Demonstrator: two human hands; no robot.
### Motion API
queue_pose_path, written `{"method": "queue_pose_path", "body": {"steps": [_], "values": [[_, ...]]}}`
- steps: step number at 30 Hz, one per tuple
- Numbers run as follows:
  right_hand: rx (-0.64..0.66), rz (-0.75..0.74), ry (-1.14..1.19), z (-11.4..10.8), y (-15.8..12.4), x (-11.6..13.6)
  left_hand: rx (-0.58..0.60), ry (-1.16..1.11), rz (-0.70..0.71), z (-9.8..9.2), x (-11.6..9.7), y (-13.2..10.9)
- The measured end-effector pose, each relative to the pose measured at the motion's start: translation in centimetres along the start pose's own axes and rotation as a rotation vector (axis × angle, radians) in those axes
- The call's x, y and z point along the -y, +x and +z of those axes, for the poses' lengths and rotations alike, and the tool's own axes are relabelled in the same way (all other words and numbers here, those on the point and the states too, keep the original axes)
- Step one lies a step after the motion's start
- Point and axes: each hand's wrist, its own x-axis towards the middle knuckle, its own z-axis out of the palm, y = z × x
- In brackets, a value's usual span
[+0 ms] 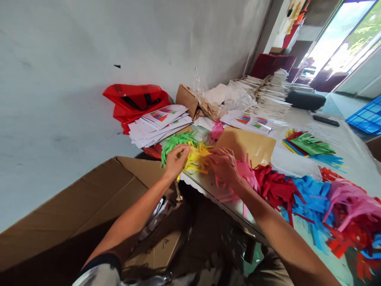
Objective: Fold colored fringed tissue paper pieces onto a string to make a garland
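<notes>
Between my two hands is a bundle of yellow fringed paper strips (197,158), at the near edge of the table. My left hand (177,159) pinches its left end, and my right hand (224,163) grips its right end. Green fringed strips (181,140) lie just behind my left hand. Pink fringed strips (248,174) sit under and beside my right wrist, partly hidden by the forearm. Dark red (275,186) and blue fringed strips (311,196) continue to the right. A short twisted cord (178,194) hangs below my left hand.
An open cardboard box (89,202) stands at the left, below the table edge. Printed sheets (160,125), a red bag (137,101) and a brown envelope (245,143) lie behind my hands. Flat fringed sheets (312,143), a clear plastic tray (294,163) and paper stacks (272,93) are farther right.
</notes>
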Motion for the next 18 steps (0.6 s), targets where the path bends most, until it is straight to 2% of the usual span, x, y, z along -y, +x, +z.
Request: {"method": "queue_pose_path", "body": {"steps": [4, 6, 7, 10, 13, 18], "values": [[-0.007, 0.072, 0.013, -1.0, -0.3, -0.1, -0.237, 0.082, -0.081, -1.1, 0.2, 0.4], [-0.004, 0.085, 0.013, -1.3, -0.6, -0.2, -0.31, 0.177, -0.016, -1.9, -0.9, 0.1], [-0.001, 0.09, 0.014, -1.5, -0.7, -0.3, -0.302, 0.229, 0.05, -2.1, -1.7, -0.1], [0.003, 0.098, 0.017, -1.6, -1.1, -0.6, -0.092, 0.318, 0.229, -2.0, -3.9, -1.0], [0.001, 0.092, 0.017, -1.5, -1.5, -0.8, 0.115, 0.368, 0.209, -0.9, -4.6, -1.6], [0.009, 0.063, 0.009, -1.4, -2.2, -1.0, 0.21, 0.382, 0.134, 0.3, -3.6, -1.4]]}}
